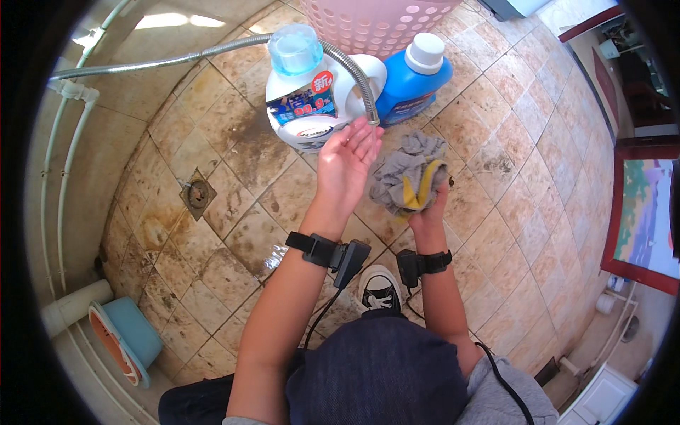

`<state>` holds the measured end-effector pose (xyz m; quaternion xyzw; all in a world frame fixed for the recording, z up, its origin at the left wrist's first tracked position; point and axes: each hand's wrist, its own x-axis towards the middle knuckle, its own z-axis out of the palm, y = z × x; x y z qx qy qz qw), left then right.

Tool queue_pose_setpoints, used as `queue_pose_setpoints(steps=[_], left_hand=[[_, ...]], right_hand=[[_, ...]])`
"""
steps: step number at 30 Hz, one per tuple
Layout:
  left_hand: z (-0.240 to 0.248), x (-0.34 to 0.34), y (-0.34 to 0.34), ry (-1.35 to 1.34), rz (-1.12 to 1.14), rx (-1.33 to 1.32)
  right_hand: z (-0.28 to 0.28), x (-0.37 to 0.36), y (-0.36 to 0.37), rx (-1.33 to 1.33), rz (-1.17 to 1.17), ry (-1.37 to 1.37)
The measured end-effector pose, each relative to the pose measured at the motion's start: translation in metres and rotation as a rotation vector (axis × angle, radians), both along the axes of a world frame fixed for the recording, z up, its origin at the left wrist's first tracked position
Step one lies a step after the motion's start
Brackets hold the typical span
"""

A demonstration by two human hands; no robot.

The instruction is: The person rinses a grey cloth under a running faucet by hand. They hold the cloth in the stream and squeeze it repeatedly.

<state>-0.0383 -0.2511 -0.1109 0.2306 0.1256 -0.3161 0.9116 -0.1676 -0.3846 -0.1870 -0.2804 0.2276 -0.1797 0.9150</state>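
Note:
My left hand (346,163) is open, palm turned up, with its fingers stretched out together. Its fingertips are at the end of a flexible metal hose (354,71); I cannot tell whether they touch it. A crumpled grey rag with a yellow strip (400,170) is held in my right hand (431,212), whose fingers are partly hidden behind the cloth. Just beyond my hands stand a large white detergent bottle (343,95) with a clear blue cap, and a blue bottle (411,88) with a white cap. The hose drapes over the white bottle.
A pink perforated basket (382,25) stands behind the bottles. The stained tile floor (241,205) has a drain (198,193) at left. White pipes (67,177) run along the left wall, near a blue basin (131,333). My shoe (380,289) is below my hands.

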Motion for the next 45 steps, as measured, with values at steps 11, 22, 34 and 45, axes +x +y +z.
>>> queue_pose_setpoints(steps=[11,22,34,45], left_hand=[[0.0,-0.005,-0.003,-0.035,-0.112,0.183],[-0.004,-0.006,-0.01,-0.113,-0.103,0.456],[0.008,-0.009,-0.007,-0.306,-0.347,0.616],[0.005,-0.009,0.002,-0.396,-0.195,0.712]], right_hand=[[0.007,-0.004,0.007,-0.069,0.123,-0.09],[0.001,-0.008,-0.001,-0.04,0.18,-0.111],[0.012,0.007,0.009,-0.064,0.204,-0.041],[0.02,0.039,0.026,-0.025,0.174,0.046]])
